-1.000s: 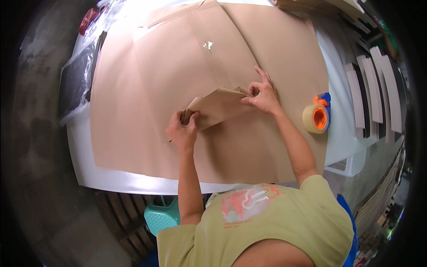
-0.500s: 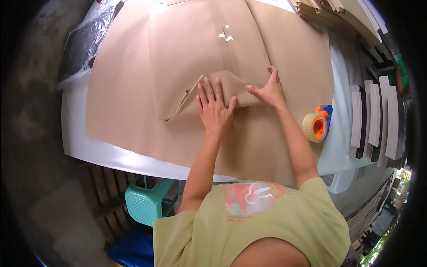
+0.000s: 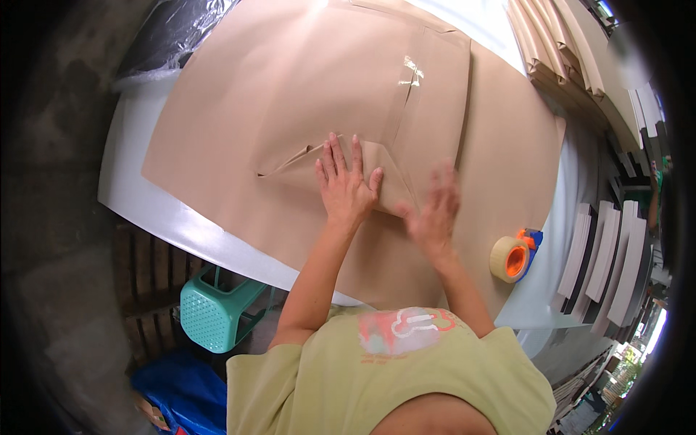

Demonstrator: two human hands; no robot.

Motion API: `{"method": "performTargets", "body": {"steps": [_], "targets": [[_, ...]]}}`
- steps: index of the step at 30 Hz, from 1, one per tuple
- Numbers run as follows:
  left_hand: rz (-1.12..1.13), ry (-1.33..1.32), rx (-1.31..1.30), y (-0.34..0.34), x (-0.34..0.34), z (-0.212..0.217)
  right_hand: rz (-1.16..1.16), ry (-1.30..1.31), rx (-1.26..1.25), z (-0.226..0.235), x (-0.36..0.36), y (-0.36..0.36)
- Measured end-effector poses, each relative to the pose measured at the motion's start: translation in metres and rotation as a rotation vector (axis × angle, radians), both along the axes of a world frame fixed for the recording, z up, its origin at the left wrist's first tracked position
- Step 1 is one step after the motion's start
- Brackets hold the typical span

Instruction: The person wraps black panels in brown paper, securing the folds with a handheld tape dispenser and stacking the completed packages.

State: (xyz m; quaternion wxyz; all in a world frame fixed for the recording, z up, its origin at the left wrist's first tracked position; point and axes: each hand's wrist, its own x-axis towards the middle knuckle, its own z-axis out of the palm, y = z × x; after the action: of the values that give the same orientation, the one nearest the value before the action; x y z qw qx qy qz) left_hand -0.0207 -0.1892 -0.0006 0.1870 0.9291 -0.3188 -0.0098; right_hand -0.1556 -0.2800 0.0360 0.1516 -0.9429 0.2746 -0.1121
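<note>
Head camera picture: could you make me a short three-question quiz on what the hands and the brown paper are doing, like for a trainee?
1. True or false: the left hand lies flat, fingers spread, on the folded flap of the brown paper.
2. The tape dispenser sits on which side of the right hand? A) the person's left B) the person's right C) under it
3. What clear material crosses the seam of the wrapped parcel?

Key
1. True.
2. B; it stands apart from the hand, near the white table edge.
3. Strips of clear tape.
</note>
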Motion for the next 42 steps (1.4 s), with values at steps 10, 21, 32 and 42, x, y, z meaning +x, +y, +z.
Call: {"method": "performTargets", "body": {"steps": [10, 21, 32, 42], "targets": [[-0.015, -0.027, 0.018, -0.005, 0.001, 0.002, 0.363, 0.007, -0.006, -0.032, 0.055, -0.003], [0.059, 0.016, 0.241, -0.013, -0.002, 0.014, 0.231, 0.363, -0.111, -0.005, 0.005, -0.006], [0.112, 0.09, 0.269, -0.015, -0.004, 0.021, -0.171, -0.029, 0.14, 0.035, -0.12, -0.061], [0.592, -0.033, 0.218, -0.066, 0.001, 0.001, -0.957, -0.352, 0.8, -0.051, -0.301, -0.122]]}}
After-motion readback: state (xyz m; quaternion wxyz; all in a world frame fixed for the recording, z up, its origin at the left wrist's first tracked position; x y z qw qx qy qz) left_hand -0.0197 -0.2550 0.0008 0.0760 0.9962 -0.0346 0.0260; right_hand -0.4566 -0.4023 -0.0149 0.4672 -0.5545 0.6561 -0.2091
